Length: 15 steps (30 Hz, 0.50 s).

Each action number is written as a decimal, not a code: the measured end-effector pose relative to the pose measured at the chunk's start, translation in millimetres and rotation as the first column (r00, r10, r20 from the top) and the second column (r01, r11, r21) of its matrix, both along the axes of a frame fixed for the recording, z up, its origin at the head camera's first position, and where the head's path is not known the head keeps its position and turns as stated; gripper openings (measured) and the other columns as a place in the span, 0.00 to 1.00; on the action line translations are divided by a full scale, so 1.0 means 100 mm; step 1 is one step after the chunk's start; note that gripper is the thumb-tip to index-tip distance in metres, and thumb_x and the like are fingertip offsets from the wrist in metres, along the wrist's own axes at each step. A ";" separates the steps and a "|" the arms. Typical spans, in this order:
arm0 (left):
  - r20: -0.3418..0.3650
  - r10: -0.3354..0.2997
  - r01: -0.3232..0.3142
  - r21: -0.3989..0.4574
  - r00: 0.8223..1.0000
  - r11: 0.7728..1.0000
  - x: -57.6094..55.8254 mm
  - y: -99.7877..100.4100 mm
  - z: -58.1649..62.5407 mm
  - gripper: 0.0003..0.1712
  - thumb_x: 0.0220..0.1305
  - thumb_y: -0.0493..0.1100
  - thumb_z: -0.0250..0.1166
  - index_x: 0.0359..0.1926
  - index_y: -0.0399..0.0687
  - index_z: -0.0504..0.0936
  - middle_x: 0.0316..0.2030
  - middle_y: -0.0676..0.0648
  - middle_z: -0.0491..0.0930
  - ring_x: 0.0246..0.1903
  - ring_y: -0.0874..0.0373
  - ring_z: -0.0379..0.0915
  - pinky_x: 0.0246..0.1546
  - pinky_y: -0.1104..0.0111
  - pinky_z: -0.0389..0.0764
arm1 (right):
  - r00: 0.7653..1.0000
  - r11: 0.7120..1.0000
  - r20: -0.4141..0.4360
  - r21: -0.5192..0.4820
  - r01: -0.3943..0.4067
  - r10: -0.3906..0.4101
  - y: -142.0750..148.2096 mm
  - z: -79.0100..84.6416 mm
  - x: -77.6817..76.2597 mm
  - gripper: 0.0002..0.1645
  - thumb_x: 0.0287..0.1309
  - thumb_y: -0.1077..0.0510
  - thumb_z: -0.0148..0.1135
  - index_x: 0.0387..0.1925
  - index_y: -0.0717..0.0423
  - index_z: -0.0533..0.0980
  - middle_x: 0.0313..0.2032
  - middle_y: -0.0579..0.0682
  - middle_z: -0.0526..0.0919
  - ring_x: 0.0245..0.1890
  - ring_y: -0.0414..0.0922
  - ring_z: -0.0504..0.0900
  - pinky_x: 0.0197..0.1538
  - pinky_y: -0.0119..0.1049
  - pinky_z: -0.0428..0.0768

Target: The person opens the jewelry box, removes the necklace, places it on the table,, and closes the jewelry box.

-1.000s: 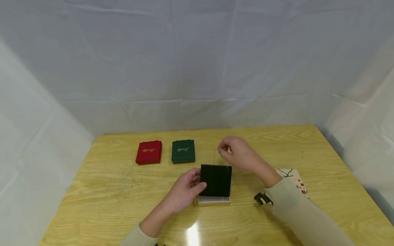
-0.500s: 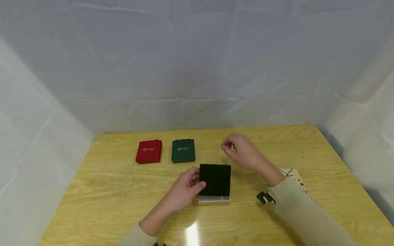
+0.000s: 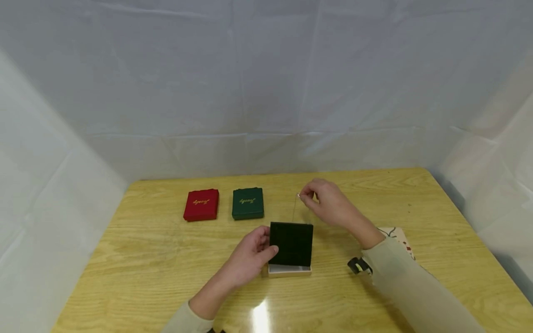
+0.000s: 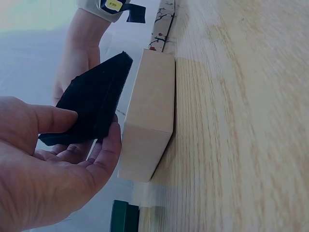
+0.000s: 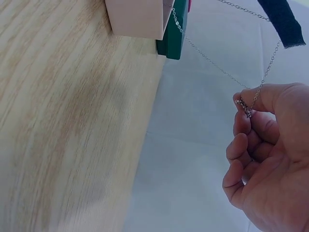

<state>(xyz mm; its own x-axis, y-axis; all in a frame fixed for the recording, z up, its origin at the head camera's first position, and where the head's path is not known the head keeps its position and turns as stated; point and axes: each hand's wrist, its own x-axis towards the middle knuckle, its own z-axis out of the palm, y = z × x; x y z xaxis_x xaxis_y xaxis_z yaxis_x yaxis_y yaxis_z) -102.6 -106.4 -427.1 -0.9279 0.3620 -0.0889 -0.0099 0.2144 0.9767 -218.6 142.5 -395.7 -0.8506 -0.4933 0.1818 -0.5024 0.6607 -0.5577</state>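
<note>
Red box point(image 3: 201, 205) beside green box point(image 3: 248, 204), floral item point(image 3: 398, 234) farther right, on wooden table point(image 3: 158, 263).

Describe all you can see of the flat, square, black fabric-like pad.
The pad looks thin, matte and velvety, with straight edges. The person's left hand grips its left side, thumb on the near face, holding it tilted above a pale, rectangular cardboard box. A thin, silvery metal chain appears to meet its edge; any fastening is hidden.

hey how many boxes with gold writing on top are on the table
2. The red box sits toward the back left of the table; the green box is to its right, beyond the left hand. Neither is hidden.
</note>
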 end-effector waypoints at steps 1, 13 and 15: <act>0.001 -0.001 0.001 0.004 1.000 1.000 0.00 0.00 0.00 0.20 0.79 0.37 0.59 0.65 0.32 0.73 0.52 0.42 0.85 0.51 0.51 0.82 0.56 0.57 0.81 | 1.000 1.000 0.001 -0.001 0.002 -0.002 0.00 0.00 0.00 0.06 0.75 0.59 0.65 0.41 0.55 0.85 0.38 0.46 0.82 0.36 0.44 0.78 0.40 0.42 0.79; 0.007 0.015 -0.015 0.000 1.000 1.000 0.00 -0.01 0.00 0.19 0.78 0.36 0.59 0.64 0.32 0.74 0.50 0.42 0.86 0.50 0.51 0.82 0.56 0.57 0.81 | 1.000 1.000 -0.016 -0.017 0.002 -0.003 0.04 0.00 -0.02 0.06 0.75 0.59 0.64 0.42 0.55 0.85 0.39 0.47 0.83 0.38 0.45 0.78 0.42 0.43 0.79; 0.008 0.034 -0.034 -0.018 0.999 0.999 -0.01 -0.01 0.00 0.20 0.78 0.37 0.60 0.64 0.32 0.73 0.51 0.41 0.86 0.51 0.50 0.82 0.57 0.55 0.81 | 1.000 1.000 -0.019 -0.024 -0.004 0.004 0.07 0.02 -0.02 0.06 0.75 0.60 0.64 0.42 0.56 0.86 0.39 0.47 0.84 0.38 0.45 0.78 0.42 0.43 0.79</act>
<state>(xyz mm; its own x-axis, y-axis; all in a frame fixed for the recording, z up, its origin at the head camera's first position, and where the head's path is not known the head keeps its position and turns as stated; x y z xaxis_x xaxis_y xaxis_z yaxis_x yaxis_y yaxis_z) -103.1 -107.2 -427.5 -0.9389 0.3285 -0.1028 -0.0257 0.2311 0.9726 -220.5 149.0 -393.9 -0.8448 -0.4922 0.2099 -0.5159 0.6452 -0.5635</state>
